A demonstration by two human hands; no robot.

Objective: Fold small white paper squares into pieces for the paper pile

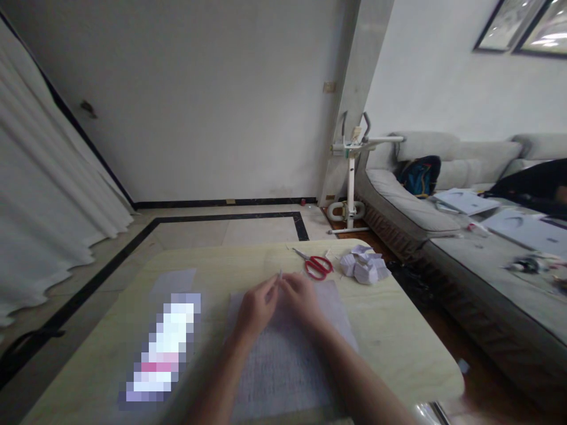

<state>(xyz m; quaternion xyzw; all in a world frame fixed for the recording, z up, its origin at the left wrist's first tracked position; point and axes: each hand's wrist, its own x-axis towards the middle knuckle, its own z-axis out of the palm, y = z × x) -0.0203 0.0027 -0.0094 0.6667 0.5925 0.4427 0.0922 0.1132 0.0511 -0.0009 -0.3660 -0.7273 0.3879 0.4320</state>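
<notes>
My left hand (258,304) and my right hand (302,298) meet above the far part of a large printed sheet of paper (287,378) on the table. Both are closed, fingertips pinched together at a small whitish piece (280,274) that sticks up between them. It looks like a bit of paper, though it is too small and blurred to be sure. Just beyond my right hand lie scissors with red handles (319,268), their blades pointing away to the left. Crumpled paper pieces (365,267) are heaped to the right of the scissors.
On the table's left are a blurred-out bright screen (163,348) and a pale paper slip (179,279). The table (398,342) has a rounded right corner. A grey sofa (478,260) stands to the right, and a white exercise machine (351,177) beyond the table.
</notes>
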